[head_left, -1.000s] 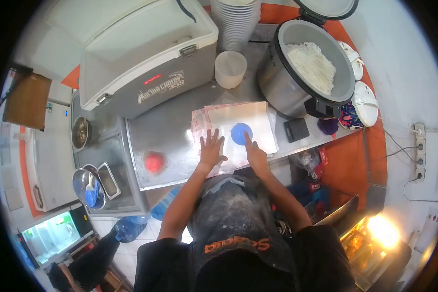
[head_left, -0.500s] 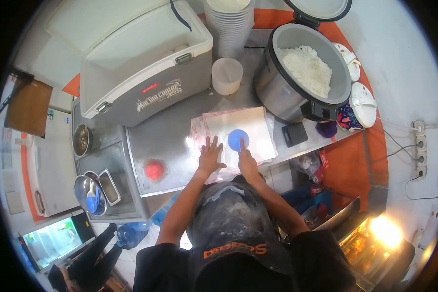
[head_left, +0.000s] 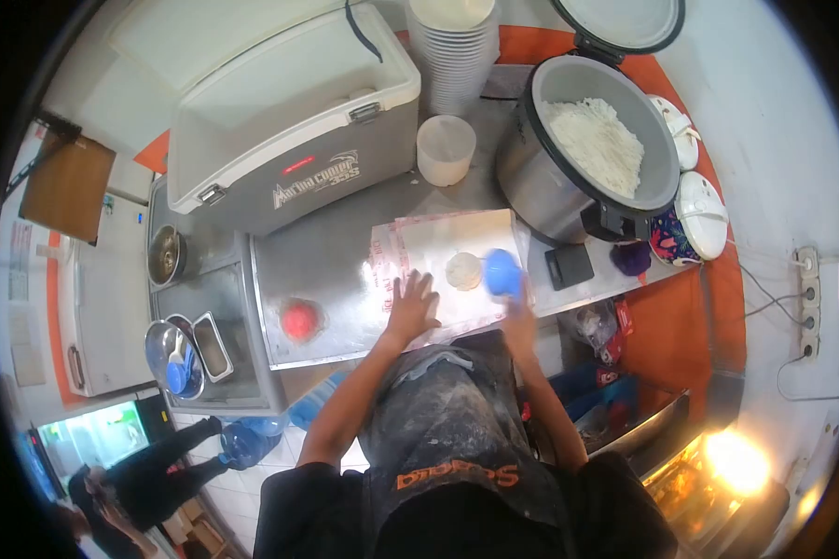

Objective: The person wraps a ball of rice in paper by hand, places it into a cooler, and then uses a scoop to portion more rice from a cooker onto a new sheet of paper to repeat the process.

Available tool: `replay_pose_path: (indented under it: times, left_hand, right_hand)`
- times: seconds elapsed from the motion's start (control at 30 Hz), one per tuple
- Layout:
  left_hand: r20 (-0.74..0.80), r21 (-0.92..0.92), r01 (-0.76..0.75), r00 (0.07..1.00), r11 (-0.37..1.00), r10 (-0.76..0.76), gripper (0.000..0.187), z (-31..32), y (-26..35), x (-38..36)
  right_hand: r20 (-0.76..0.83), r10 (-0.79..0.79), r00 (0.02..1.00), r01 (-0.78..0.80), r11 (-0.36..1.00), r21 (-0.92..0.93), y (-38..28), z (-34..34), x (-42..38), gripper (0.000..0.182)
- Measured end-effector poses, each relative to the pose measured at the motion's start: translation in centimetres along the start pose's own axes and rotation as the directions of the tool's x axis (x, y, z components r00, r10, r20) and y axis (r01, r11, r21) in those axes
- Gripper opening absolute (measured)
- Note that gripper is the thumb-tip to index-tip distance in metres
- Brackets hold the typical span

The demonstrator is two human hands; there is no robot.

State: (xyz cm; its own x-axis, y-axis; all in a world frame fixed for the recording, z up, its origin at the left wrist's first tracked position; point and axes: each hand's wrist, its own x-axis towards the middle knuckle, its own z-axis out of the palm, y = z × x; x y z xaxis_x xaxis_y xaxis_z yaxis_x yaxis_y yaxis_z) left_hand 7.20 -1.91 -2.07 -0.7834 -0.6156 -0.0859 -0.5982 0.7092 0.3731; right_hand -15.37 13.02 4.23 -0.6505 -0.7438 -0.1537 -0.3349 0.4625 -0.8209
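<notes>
A round, flat-looking mound of rice (head_left: 464, 271) lies on the sheets of wrapping paper (head_left: 429, 238) on the metal table. Just right of it, my right hand (head_left: 518, 319) grips a blue round scoop or bowl (head_left: 502, 274), slightly blurred by motion. My left hand (head_left: 412, 307) rests with fingers spread on the left part of the paper and holds nothing. Behind the paper at the right is the open rice cooker (head_left: 555, 168), with white rice (head_left: 597, 140) inside.
An open grey cooler (head_left: 317, 168) stands at the back left, beside stacked white containers (head_left: 452, 65) and a translucent tub (head_left: 446, 154). A red round object (head_left: 299, 320) sits at the table's left, a black flat device (head_left: 569, 265) at the right. Another person (head_left: 149, 475) is at lower left.
My right hand has moved the blue scoop to the right, uncovering the rice mound on the paper. The view has shifted slightly. My left hand remains spread on the paper.
</notes>
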Motion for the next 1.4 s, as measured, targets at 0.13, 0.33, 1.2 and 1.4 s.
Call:
replay_pose_path:
  times: [0.13,0.33,1.2,1.4]
  left_hand:
    - [-0.069,-0.124,-0.110,0.992,0.986,0.102,0.050,-0.1,1.3,-0.8]
    - [-0.070,-0.083,-0.114,0.992,0.990,0.109,0.017,0.0,2.4,0.2]
    - [0.030,-0.223,0.158,0.987,0.962,-0.156,0.024,0.0,3.4,-0.5]
    - [-0.086,-0.207,0.137,0.984,0.969,-0.158,0.026,0.3,6.0,-0.7]
  right_hand:
    - [-0.518,-0.027,0.855,0.010,0.999,-0.035,11.6,-9.5,2.7,0.060]
    - [-0.400,-0.036,0.916,0.035,0.999,-0.010,23.2,-18.0,17.3,0.064]
    - [0.826,-0.393,0.405,0.690,0.724,0.006,4.3,-3.6,12.6,0.021]
    - [0.793,-0.328,0.514,0.480,0.876,0.051,3.8,-4.1,13.0,0.017]
